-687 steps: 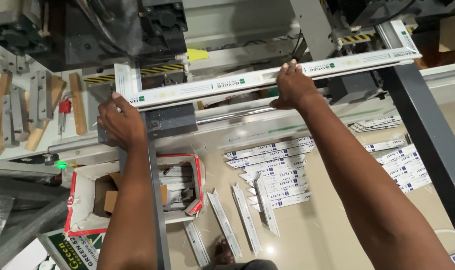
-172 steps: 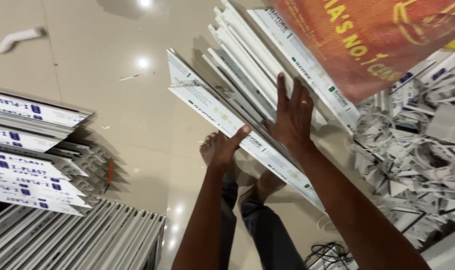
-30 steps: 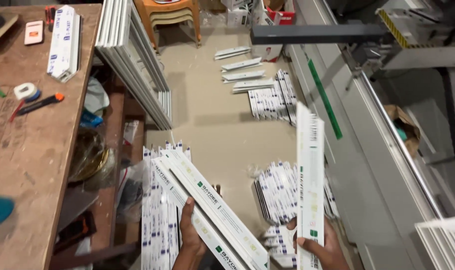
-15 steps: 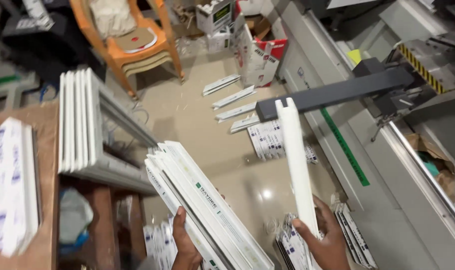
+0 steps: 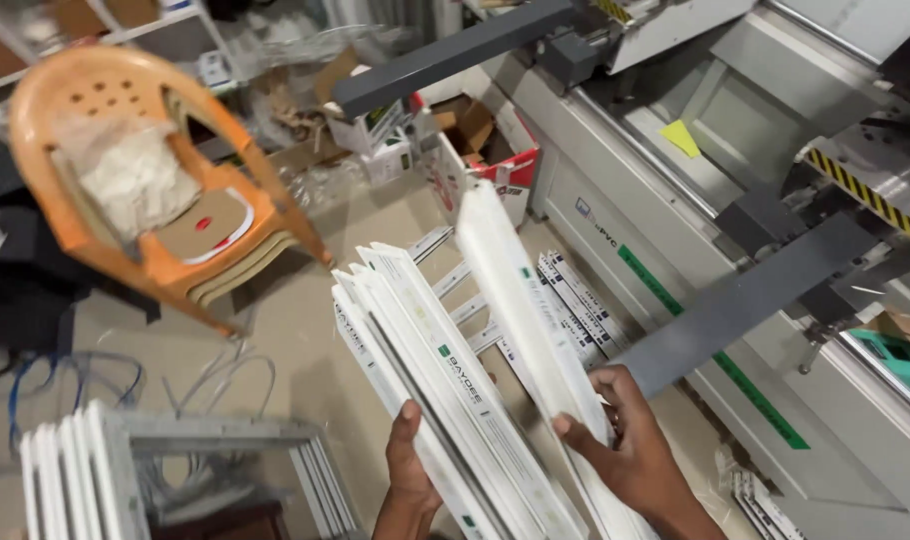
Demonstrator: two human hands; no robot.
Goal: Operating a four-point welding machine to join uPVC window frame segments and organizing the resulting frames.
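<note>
Right hand (image 5: 630, 450) raised one strip (image 5: 520, 300); left hand (image 5: 410, 470) holds bundle (image 5: 425, 370).

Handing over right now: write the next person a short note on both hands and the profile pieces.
Left hand grips a stack of white plastic profile strips, tilted up and away.
Right hand holds a single white profile strip, apart from the stack, its top end near the grey machine arm.
More cut white strips lie on the floor by the machine.
Nothing is laid on the machine yet.
</note>
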